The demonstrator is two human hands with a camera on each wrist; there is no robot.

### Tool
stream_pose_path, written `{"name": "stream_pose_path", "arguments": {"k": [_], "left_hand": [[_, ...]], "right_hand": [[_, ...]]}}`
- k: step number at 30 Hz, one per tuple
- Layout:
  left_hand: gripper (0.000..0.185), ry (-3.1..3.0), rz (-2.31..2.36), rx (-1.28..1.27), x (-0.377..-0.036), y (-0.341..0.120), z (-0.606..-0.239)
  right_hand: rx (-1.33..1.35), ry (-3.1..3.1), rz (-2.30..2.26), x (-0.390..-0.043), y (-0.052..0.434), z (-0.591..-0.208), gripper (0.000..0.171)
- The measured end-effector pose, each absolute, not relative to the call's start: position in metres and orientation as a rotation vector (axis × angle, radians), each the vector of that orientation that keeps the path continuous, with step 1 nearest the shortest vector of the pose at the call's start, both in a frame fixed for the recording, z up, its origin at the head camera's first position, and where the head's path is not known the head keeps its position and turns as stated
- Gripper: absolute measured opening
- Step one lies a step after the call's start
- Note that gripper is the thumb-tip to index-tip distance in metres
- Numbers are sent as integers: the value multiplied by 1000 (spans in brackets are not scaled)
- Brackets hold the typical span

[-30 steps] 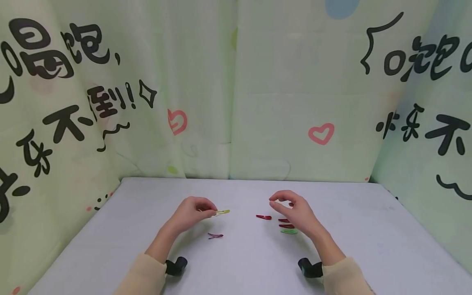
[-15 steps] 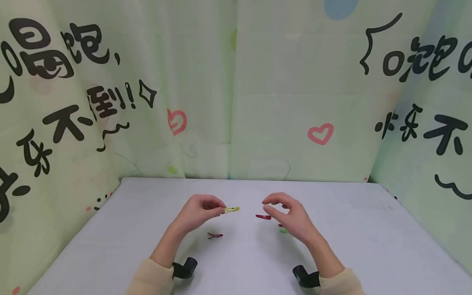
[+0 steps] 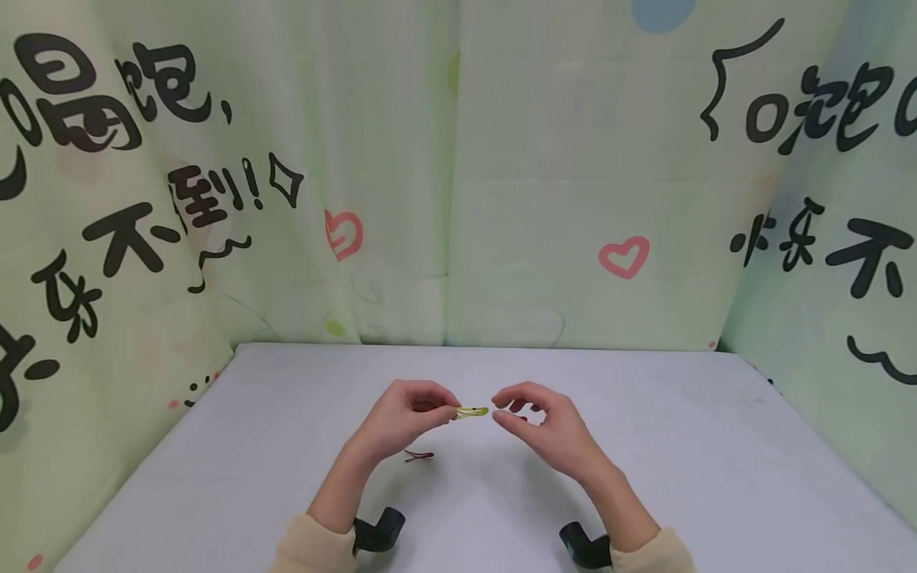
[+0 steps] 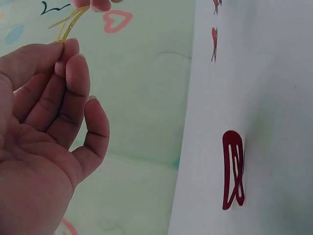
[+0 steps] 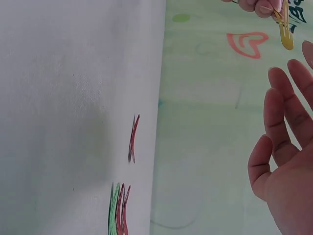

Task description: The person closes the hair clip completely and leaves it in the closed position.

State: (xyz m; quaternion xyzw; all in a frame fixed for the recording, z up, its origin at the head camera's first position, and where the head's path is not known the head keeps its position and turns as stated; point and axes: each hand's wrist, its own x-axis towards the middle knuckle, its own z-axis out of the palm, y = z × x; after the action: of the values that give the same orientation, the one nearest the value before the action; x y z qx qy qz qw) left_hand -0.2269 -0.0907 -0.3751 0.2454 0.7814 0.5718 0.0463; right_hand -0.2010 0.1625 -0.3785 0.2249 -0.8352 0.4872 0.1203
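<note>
Pinching a yellow hair clip [image 3: 472,412] by one end between thumb and fingertips, the left hand [image 3: 404,414] holds it level above the grey counter [image 3: 215,477], the free end pointing at the right hand [image 3: 540,426]. That hand's grip is loose, fingers relaxed and holding nothing; its fingertips hover at the clip's free end, and whether they touch it cannot be told. The end-on hold appears meant to leave the clip's other end free for the second hand. The clip is a slim, flat snap type, sprung open into two thin prongs in the left wrist view. Below the yellow clip, nearer the person, a dark red clip [image 3: 419,456] lies flat on the counter. The right wrist view shows another red clip [image 5: 132,138] and a small red-and-green pile [image 5: 119,209] beyond the yellow clip.
</note>
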Motion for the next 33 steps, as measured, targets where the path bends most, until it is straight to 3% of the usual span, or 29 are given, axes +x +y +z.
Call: {"name": "stream_pose_path", "arguments": {"k": [5, 25, 33], "left_hand": [[8, 2340, 1771, 768, -225, -84, -376], [15, 2271, 1829, 800, -219, -75, -374], [4, 2409, 1845, 742, -220, -70, -378]], "right_hand": [[666, -2469, 1441, -200, 160, -378, 8], [657, -2439, 1447, -200, 162, -377, 7], [673, -2397, 1463, -198, 157, -378, 10]]}}
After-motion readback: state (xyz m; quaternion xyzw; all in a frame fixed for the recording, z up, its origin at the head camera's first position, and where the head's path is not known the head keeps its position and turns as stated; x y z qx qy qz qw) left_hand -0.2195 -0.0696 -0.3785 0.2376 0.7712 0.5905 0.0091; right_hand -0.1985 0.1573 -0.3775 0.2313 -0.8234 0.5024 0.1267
